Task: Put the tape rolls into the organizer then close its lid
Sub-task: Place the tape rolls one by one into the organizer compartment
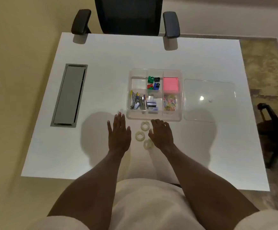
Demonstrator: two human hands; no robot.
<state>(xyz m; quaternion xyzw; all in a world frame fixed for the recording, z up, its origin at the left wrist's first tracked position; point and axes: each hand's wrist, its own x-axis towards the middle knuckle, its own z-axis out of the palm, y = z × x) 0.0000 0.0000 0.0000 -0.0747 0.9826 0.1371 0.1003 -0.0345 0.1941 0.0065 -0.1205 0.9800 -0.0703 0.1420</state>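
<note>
Three clear tape rolls lie on the white table just in front of the organizer: one [145, 125] nearest it, one [140, 136] lower left, one [148, 144] partly under my right wrist. The clear organizer [155, 117] stands open; its back-left compartment [138, 83] holds nothing. Its clear lid [209, 100] lies flat to the right. My left hand [119, 133] rests palm down, fingers spread, left of the rolls. My right hand [162, 134] hovers palm down just right of them, holding nothing.
Other compartments hold sharpeners [153, 83], pink sticky notes [170, 85], staplers [137, 102], staple boxes [152, 103] and coloured paper clips [170, 102]. A grey cable tray [69, 95] is set into the table at left. A black office chair [128, 15] stands at the far edge.
</note>
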